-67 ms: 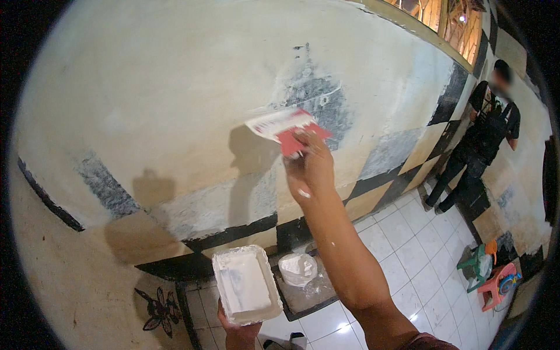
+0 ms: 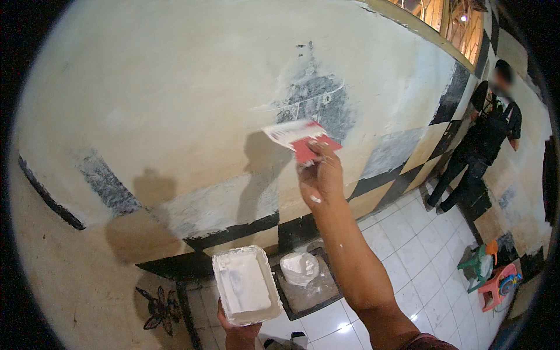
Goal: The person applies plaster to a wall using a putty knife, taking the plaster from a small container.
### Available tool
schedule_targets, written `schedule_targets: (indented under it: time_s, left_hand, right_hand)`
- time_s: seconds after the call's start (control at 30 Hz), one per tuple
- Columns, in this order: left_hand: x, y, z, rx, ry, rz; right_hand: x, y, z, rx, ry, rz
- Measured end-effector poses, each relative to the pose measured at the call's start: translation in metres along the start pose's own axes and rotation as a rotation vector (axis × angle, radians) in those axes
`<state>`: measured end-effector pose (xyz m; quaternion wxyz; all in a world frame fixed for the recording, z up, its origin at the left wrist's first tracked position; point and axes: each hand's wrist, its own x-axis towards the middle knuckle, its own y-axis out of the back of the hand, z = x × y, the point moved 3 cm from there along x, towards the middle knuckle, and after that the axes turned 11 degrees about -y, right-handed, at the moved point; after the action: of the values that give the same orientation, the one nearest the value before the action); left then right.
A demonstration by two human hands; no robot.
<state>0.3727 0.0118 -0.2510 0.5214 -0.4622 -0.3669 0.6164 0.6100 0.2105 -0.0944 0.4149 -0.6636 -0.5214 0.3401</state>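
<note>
My right hand [image 2: 322,172] grips a red scraper [image 2: 306,153] by its near part, fingers pinched over it. White putty is smeared along the scraper's far left edge, and white specks mark my wrist. The scraper is at the wall [image 2: 192,99], just below a dark grey patch [image 2: 321,99] with a thin white streak across it; whether it touches the wall I cannot tell. Low in the view, my left hand [image 2: 239,328] holds up a white rectangular tub [image 2: 276,291] with white putty [image 2: 248,283] inside. Most of that hand's fingers are hidden under the tub.
A bag of white powder [image 2: 299,268] stands on a grey dusty slab [image 2: 318,290] below the wall. A person in dark clothes [image 2: 490,131] works at the right wall. Green [image 2: 477,267] and pink stools [image 2: 496,289] stand on the white tiled floor [image 2: 402,242]. A window [image 2: 434,17] is at upper right.
My right hand and the scraper have shifted to the right and slightly down, and more of the white streak shows. The left hand and tub stay in place.
</note>
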Motion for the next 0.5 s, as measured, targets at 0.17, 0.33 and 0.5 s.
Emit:
schedule_targets:
  time_s: [0.17,0.33,0.5]
  left_hand:
    - [-0.009,0.017,0.016,-0.090,0.066,0.172]
    - [-0.016,0.015,0.020,-0.058,-0.012,0.093]
    - [-0.018,0.029,0.023,0.066,-0.023,0.091]
  right_hand:
    - [0.022,0.047,-0.043,-0.248,0.333,0.191]
    - [0.043,-0.018,-0.082,-1.136,1.051,0.494]
    - [0.048,-0.055,0.050,-1.826,0.817,0.086]
